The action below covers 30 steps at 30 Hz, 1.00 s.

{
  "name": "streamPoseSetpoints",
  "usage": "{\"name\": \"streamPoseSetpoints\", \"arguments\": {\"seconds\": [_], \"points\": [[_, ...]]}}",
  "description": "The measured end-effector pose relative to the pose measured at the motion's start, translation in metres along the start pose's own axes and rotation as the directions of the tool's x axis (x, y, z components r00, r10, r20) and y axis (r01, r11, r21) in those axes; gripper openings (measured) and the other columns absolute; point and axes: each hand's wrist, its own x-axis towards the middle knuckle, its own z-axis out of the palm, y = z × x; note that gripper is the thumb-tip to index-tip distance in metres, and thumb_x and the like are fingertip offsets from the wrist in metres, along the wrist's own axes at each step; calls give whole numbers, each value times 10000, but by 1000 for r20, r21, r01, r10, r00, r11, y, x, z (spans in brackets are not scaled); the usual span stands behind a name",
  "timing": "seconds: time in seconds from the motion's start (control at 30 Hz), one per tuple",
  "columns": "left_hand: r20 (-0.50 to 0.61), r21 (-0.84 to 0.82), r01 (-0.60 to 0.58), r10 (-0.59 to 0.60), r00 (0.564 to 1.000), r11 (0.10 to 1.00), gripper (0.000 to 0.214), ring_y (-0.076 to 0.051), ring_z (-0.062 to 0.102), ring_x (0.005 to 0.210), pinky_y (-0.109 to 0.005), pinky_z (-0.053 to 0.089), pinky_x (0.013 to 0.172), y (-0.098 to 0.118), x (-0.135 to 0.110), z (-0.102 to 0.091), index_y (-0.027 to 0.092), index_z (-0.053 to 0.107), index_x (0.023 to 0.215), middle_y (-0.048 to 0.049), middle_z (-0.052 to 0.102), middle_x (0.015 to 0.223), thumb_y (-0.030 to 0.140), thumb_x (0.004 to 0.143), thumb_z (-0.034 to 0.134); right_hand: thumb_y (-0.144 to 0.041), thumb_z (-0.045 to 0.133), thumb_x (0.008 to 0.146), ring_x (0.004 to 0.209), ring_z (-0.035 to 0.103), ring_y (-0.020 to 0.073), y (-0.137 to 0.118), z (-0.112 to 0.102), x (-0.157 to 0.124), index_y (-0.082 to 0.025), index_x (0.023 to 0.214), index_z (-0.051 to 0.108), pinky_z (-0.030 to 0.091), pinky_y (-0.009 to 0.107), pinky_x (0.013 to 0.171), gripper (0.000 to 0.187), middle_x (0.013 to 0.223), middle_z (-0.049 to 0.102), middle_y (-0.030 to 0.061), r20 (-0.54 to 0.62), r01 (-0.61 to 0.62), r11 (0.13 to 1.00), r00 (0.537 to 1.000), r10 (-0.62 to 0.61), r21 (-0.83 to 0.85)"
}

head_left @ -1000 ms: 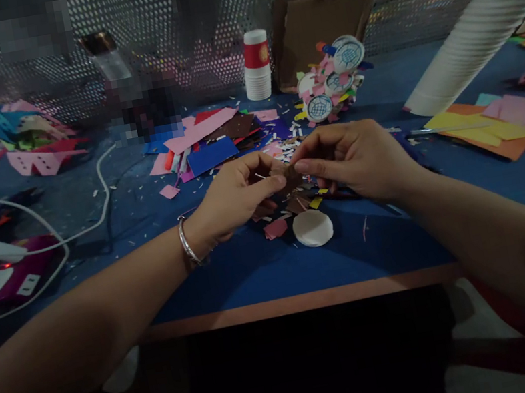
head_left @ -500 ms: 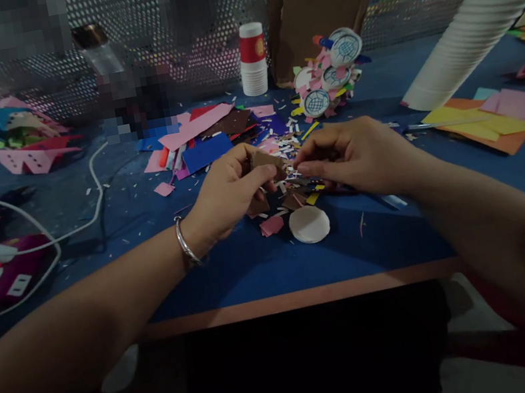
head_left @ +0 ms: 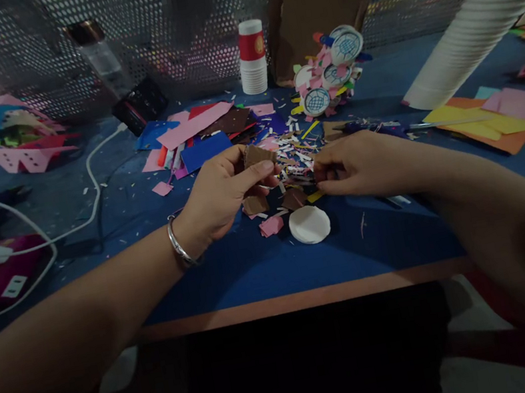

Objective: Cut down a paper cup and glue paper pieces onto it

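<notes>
My left hand (head_left: pixel 230 185), with a silver bangle at the wrist, pinches a small brown cardboard piece (head_left: pixel 259 155) between thumb and fingers. To its right, my right hand (head_left: pixel 358 162) is low over the paper scraps (head_left: pixel 292 150), its fingers closed; anything between them is hidden. Nearer me on the table lies a round white disc (head_left: pixel 309 225). Beside the disc are folded pink paper bits (head_left: pixel 272 225) and small brown pieces (head_left: pixel 295 199). Behind my right hand a dark-handled tool (head_left: pixel 372 127) with a thin metal shaft rests on the table.
Coloured paper sheets (head_left: pixel 206 152) lie at the back left. Stacked paper cups (head_left: pixel 254 66) stand behind, near a decorated cup-and-paper model (head_left: pixel 329 73). A long leaning cup stack (head_left: pixel 471 27) is at right. A white cable (head_left: pixel 93 179) crosses the left side.
My right hand has moved slightly right and down, away from the cardboard piece, uncovering the dark-handled tool. My left hand still holds the cardboard piece, shifted slightly left.
</notes>
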Motion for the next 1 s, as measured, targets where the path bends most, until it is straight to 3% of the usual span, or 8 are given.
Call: {"name": "streamPoseSetpoints", "arguments": {"seconds": [0.17,0.37,0.53,0.63,0.8,1.0], "points": [[5,-32,138,-138,990,990,155,-144,736,702,-209,478,510,1,-4,2,179,675,936,-18,744,807,206,912,826,-310,653,892,634,573,159,-5,-2,-2,-216,833,731,407,313,645,135,753,693,30,-211,9,990,977,21,138],[32,-109,156,-153,988,982,166,-142,789,794,-203,561,624,3,-7,10,170,637,890,0,744,828,130,926,794,-300,665,885,652,553,165,-13,-6,-3,-219,802,684,395,333,650,117,718,658,15,-232,-2,953,970,76,304],[32,-90,164,-162,986,982,189,-99,676,661,-203,475,571,3,-7,8,171,678,837,-10,741,813,205,876,860,-292,699,888,649,509,163,-15,-7,-3,-219,791,679,374,334,637,123,697,606,2,-314,36,885,941,126,465],[22,-108,169,-167,986,980,184,-73,552,556,-217,360,497,3,-7,6,179,696,809,12,680,755,222,861,867,-241,693,901,688,551,177,-19,-7,-4,-211,802,687,416,342,668,103,746,651,25,-286,35,770,938,195,638],[-7,-123,193,-195,981,974,178,-75,533,552,-233,342,492,6,-8,6,186,689,834,17,660,756,214,874,861,-150,669,905,676,548,150,-29,-4,-4,-204,788,662,417,314,641,129,755,662,28,-236,74,454,920,313,888],[-8,-127,226,-229,973,966,147,-116,664,684,-231,464,553,9,-10,7,176,684,880,-24,751,860,200,908,826,-203,671,914,604,586,152,-37,-2,-5,-238,839,578,425,295,535,125,751,680,16,-174,81,322,947,270,943]]}}
